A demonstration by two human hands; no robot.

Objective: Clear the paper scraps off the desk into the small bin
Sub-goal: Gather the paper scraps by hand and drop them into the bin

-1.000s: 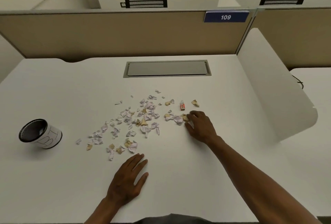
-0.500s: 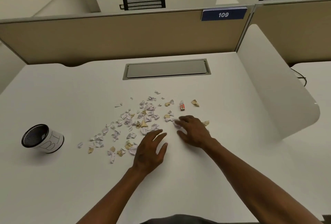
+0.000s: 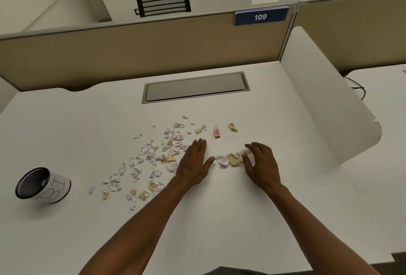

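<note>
Several white, lilac and tan paper scraps point(image 3: 151, 160) are strewn over the white desk point(image 3: 66, 132). A small heap of scraps point(image 3: 230, 159) lies between my two hands. My left hand point(image 3: 194, 163) rests flat on the desk, fingers together, at the right edge of the main scatter. My right hand point(image 3: 261, 165) is cupped with fingers spread just right of the heap, touching it. The small bin point(image 3: 41, 184), a black mesh cup with a white paper label, stands at the left, tilted toward me. Neither hand holds anything.
A small eraser point(image 3: 217, 132) lies beyond the hands beside a tan scrap point(image 3: 232, 127). A grey cable hatch point(image 3: 195, 87) sits at the back of the desk. A white divider panel point(image 3: 325, 103) borders the right side, with a tan partition point(image 3: 140, 50) behind.
My left hand has moved forward and right, up to the scraps. My right hand has shifted right and opened, with a small heap of scraps gathered between the two hands.
</note>
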